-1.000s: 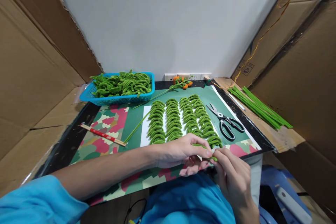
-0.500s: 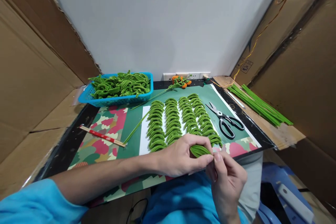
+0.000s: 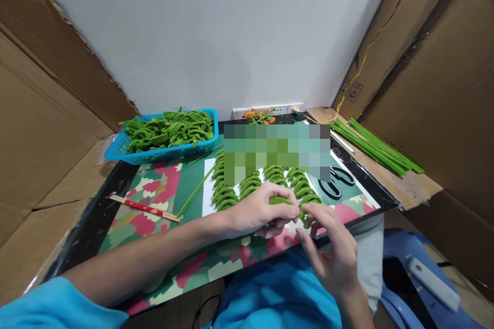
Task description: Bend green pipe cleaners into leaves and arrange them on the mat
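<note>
My left hand [image 3: 257,211] pinches a looped green leaf of fuzzy chenille stem [image 3: 281,200] between thumb and fingers, above the front of the table. At the leaf's right end a short green tail points down. Close to that tail, my right hand [image 3: 334,249] has its thumb and fingers spread, with nothing clearly held; whether a fingertip touches the tail I cannot tell. Behind my hands, rows of similar green leaves [image 3: 224,190] lie on a white sheet [image 3: 208,193]. A blurred patch covers the far part of the rows.
A blue basket [image 3: 162,154] heaped with green leaves stands back left. Black-handled scissors [image 3: 331,190] lie right of the rows, blades hidden by the blur. Green stems [image 3: 380,149] lie far right, red-wrapped chopsticks [image 3: 142,206] at left, orange flowers [image 3: 254,117] by the wall.
My right hand has let go of the leaf's end, its fingers opening away. The left hand still grips the leaf, which is turned more edge-on. The camera view has shifted slightly.
</note>
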Motion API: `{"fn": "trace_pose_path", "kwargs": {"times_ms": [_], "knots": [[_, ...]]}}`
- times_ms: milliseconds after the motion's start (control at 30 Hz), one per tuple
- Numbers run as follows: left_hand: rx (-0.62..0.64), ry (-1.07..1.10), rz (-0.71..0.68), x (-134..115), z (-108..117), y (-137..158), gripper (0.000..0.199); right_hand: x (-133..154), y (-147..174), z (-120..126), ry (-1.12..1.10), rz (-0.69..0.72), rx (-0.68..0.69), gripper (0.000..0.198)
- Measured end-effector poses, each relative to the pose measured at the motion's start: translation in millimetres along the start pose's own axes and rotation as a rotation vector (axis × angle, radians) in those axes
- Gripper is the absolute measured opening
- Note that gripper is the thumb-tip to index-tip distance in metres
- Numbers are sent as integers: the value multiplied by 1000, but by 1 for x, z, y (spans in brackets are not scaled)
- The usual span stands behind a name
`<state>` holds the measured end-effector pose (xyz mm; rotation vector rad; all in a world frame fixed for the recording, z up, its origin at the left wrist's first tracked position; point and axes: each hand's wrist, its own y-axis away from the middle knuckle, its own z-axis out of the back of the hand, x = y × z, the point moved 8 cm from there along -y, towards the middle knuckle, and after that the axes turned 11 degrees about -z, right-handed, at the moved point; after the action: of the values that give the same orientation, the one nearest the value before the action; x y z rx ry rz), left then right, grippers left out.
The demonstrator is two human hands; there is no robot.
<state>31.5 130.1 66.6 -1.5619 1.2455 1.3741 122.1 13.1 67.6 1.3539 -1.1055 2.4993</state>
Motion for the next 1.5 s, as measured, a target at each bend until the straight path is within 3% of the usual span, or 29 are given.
{"fn": "trace_pose_path", "kwargs": {"times_ms": [67, 200, 367, 500, 600, 700, 800, 933, 1000, 1100, 1233, 1333, 1400, 1500], "knots": [[12, 72, 28, 2, -2, -1, 38, 7, 3, 4, 144, 136, -44, 36], [26, 115, 60, 2, -4, 0, 39, 14, 6, 7, 272, 242, -113, 30], [117, 196, 63, 5, -14, 3, 33, 19, 8, 4, 171, 209, -111, 28], [140, 151, -25, 3, -20, 5, 30, 12, 14, 0, -62, -8, -179, 21], [116, 32, -72, -2, -19, 7, 28, -7, 16, -8, -414, -321, -180, 16], [103, -139, -118, -14, -15, 6, 26, -19, 13, -32, -905, -658, 68, 28], [113, -440, -273, -37, -11, 5, 20, -15, 12, -44, -1221, -858, 348, 33], [206, -680, -371, -50, -12, 5, 17, -10, 14, -48, -1393, -993, 529, 33], [256, -737, -414, -53, -13, 6, 16, -10, 16, -51, -1444, -1051, 543, 36], [367, -1003, -614, -60, -24, 13, 13, -15, 19, -57, -1420, -1127, 504, 44], [415, -1396, -918, -61, -38, 25, 27, -24, 15, -48, -1182, -1015, 304, 42], [313, -1316, -948, -61, -36, 25, 23, -25, 11, -27, -846, -809, 93, 34], [204, -1103, -778, -59, -25, 16, 17, -20, 8, -13, -630, -680, -8, 26], [104, -668, -347, -39, -8, 3, 28, -4, 1, 0, -338, -406, -48, 14]]}}
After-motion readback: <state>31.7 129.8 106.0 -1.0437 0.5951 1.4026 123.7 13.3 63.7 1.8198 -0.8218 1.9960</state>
